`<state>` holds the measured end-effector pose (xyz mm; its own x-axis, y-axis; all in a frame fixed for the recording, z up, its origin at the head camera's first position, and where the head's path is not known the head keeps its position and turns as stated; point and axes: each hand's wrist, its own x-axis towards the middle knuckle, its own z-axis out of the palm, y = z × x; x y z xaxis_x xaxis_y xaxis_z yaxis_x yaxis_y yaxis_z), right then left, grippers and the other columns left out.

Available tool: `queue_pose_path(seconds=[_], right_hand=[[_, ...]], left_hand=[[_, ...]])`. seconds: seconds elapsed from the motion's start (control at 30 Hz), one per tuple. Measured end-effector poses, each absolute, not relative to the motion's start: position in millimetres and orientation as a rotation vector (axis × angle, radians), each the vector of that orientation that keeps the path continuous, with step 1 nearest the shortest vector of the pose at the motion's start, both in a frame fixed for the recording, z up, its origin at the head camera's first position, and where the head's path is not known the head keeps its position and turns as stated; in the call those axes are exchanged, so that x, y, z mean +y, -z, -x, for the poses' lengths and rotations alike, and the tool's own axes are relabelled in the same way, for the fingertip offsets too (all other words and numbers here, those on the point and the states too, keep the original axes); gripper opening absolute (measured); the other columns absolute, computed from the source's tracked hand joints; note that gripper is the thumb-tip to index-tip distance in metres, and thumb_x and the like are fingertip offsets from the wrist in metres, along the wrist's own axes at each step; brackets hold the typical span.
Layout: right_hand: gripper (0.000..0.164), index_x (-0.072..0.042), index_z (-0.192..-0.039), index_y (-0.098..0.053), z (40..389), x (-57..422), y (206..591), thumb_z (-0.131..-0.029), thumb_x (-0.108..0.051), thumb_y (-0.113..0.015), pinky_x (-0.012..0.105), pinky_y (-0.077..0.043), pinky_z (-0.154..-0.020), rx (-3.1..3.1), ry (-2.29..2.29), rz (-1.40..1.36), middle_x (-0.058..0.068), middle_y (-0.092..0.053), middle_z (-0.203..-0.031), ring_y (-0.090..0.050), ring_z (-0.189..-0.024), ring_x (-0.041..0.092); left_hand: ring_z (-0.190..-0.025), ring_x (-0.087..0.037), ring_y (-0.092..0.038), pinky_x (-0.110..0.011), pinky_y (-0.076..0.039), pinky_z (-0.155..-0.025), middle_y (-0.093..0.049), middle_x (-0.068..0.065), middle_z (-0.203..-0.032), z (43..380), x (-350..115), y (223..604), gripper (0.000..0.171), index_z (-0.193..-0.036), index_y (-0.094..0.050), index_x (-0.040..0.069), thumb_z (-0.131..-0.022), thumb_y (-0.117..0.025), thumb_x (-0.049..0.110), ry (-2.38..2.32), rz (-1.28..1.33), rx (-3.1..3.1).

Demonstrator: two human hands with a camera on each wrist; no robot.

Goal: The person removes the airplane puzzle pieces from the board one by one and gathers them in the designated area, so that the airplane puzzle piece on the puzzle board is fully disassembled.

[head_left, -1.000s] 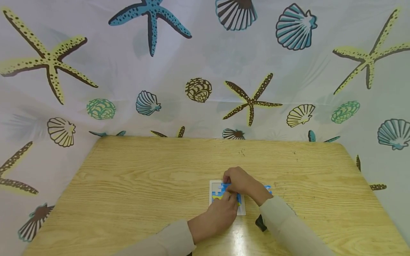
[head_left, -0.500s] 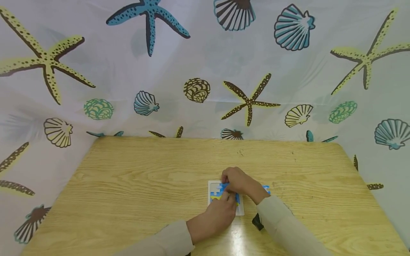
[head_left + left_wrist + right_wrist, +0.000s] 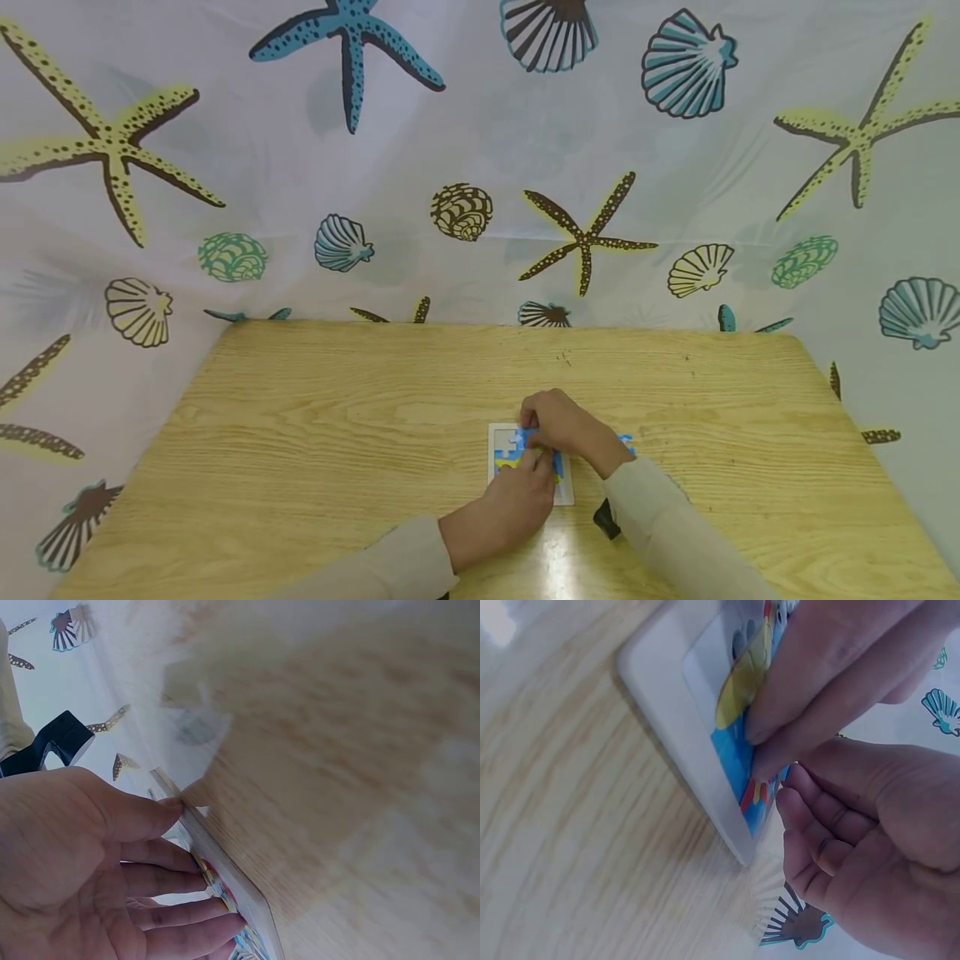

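Note:
A jigsaw puzzle in a white frame (image 3: 566,493) lies on the table, its blue and yellow pieces (image 3: 507,463) partly covered by both hands. My left hand (image 3: 512,510) presses extended fingers on the pieces at the near side; in the left wrist view its thumb (image 3: 161,814) touches the frame's edge. Over the far right part of the puzzle bends my right hand (image 3: 566,423). Its fingers (image 3: 829,847) curl at the frame's edge in the right wrist view. The left fingers (image 3: 817,690) hide the right thumb tip, so I cannot tell whether it pinches a piece.
Loose blue-and-white puzzle pieces (image 3: 626,442) lie right of the frame, partly behind the right forearm. A black device (image 3: 606,518) sits at the right sleeve. The wooden table (image 3: 337,400) ends at a white curtain (image 3: 420,275) printed with shells and starfish.
Both hands stay at almost the same place on the puzzle. The whole head view has shifted slightly. A light blue piece near the frame's upper left looks slightly turned.

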<state>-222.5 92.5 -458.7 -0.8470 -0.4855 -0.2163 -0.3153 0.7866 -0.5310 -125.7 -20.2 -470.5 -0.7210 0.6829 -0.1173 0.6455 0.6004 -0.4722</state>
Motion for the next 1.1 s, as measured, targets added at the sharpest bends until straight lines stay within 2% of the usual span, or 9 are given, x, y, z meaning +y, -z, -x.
queue_pose_path(seconds=[0.13,0.27,0.37,0.53,0.63,0.83,1.0,1.1], right_hand=[[0.003,-0.005,-0.087,-0.066,222.2,93.3,458.1,-0.085,-0.005,-0.068,0.022,-0.045,-0.052,2.613,0.727,0.592,0.003,-0.063,-0.078,-0.05,-0.054,0.011],[0.004,-0.006,-0.085,-0.068,222.1,93.6,457.8,-0.088,-0.006,-0.065,0.021,-0.046,-0.056,2.641,0.725,0.622,0.002,-0.065,-0.08,-0.052,-0.059,0.01],[0.007,-0.008,-0.081,-0.066,222.1,93.7,456.1,-0.088,-0.006,-0.065,0.022,-0.046,-0.058,2.64,0.745,0.621,0.001,-0.063,-0.078,-0.052,-0.063,0.011],[0.011,-0.01,-0.08,-0.062,221.4,94.4,451.8,-0.09,-0.006,-0.062,0.022,-0.044,-0.056,2.589,0.767,0.608,0.0,-0.059,-0.075,-0.05,-0.061,0.012],[0.012,-0.01,-0.08,-0.061,221.2,95.5,450.2,-0.091,-0.007,-0.061,0.021,-0.043,-0.055,2.569,0.769,0.633,0.0,-0.058,-0.075,-0.049,-0.059,0.012],[0.012,-0.01,-0.079,-0.06,221.1,98.5,448.0,-0.091,-0.006,-0.06,0.02,-0.041,-0.054,2.561,0.768,0.675,0.0,-0.059,-0.075,-0.048,-0.059,0.011],[0.012,-0.009,-0.079,-0.061,221.6,102.4,442.7,-0.091,-0.005,-0.059,0.022,-0.042,-0.056,2.575,0.768,0.676,0.002,-0.06,-0.075,-0.049,-0.061,0.011],[0.012,-0.009,-0.079,-0.062,222.5,106.3,438.4,-0.09,-0.005,-0.06,0.022,-0.041,-0.057,2.599,0.754,0.671,0.0,-0.058,-0.073,-0.048,-0.062,0.011]], left_hand=[[-0.096,-0.013,-0.048,-0.019,-0.049,-0.048,-0.048,-0.003,-0.141,125.1,-19.6,469.0,0.037,-0.124,-0.06,0.014,-0.095,-0.053,0.035,-0.721,1.131,-2.791],[-0.092,-0.012,-0.046,-0.016,-0.044,-0.044,-0.048,-0.003,-0.14,125.0,-19.8,468.1,0.038,-0.125,-0.06,0.013,-0.096,-0.053,0.036,-0.713,1.144,-2.811],[-0.095,-0.012,-0.047,-0.016,-0.045,-0.045,-0.048,-0.002,-0.141,125.0,-19.8,468.3,0.038,-0.125,-0.06,0.013,-0.096,-0.053,0.037,-0.721,1.147,-2.808],[-0.104,-0.015,-0.049,-0.017,-0.05,-0.05,-0.047,-0.002,-0.143,125.1,-19.9,468.1,0.038,-0.124,-0.06,0.014,-0.095,-0.053,0.037,-0.754,1.15,-2.805],[-0.104,-0.015,-0.05,-0.018,-0.052,-0.052,-0.047,-0.003,-0.142,125.2,-20.7,467.9,0.038,-0.124,-0.06,0.014,-0.095,-0.054,0.037,-0.753,1.148,-2.797],[-0.094,-0.012,-0.049,-0.016,-0.047,-0.047,-0.05,-0.003,-0.14,125.7,-21.6,466.6,0.037,-0.124,-0.061,0.013,-0.095,-0.054,0.036,-0.719,1.152,-2.785],[-0.103,-0.014,-0.053,-0.013,-0.047,-0.047,-0.051,-0.002,-0.139,125.5,-22.2,465.0,0.038,-0.125,-0.06,0.014,-0.095,-0.054,0.037,-0.756,1.172,-2.76],[-0.1,-0.013,-0.053,-0.014,-0.046,-0.045,-0.051,-0.002,-0.138,125.5,-21.7,465.7,0.036,-0.124,-0.061,0.015,-0.096,-0.053,0.035,-0.741,1.16,-2.768]])
